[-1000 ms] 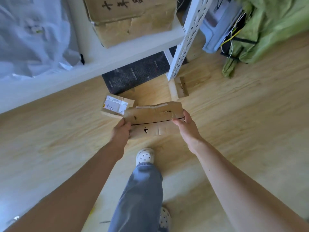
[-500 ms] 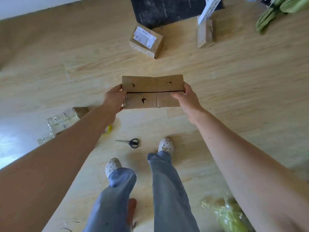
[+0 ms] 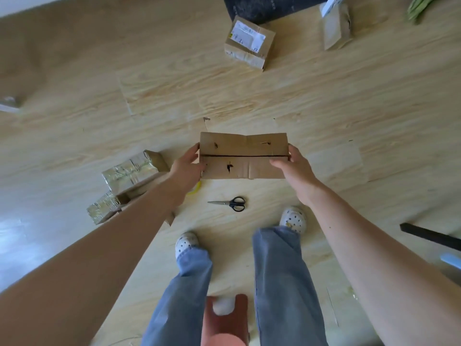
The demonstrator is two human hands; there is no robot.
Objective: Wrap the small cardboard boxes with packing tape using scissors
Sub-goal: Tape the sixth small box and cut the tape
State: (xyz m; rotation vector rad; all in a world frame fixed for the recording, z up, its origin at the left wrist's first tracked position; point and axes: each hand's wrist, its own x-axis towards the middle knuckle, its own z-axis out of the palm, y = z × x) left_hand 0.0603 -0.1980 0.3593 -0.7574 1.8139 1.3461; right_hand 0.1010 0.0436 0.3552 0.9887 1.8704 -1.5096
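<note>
I hold a flat brown cardboard box (image 3: 243,154) in the air above the wooden floor, its two top flaps meeting in a dark seam. My left hand (image 3: 185,168) grips its left end and my right hand (image 3: 293,168) grips its right end. Black-handled scissors (image 3: 230,203) lie on the floor below the box, in front of my feet. A yellow tape roll (image 3: 195,191) peeks out from under my left wrist, mostly hidden. Two boxes wrapped in shiny tape (image 3: 129,176) sit on the floor at the left.
A labelled cardboard box (image 3: 249,43) and another small brown box (image 3: 336,27) stand on the floor further away, near a dark mat (image 3: 269,6). A black bar (image 3: 429,234) lies at the right edge. My legs and white shoes are below the scissors.
I have stepped back from the shelf with the box held in both hands. The view has tilted down, and the scissors, the taped boxes and my feet have come into sight.
</note>
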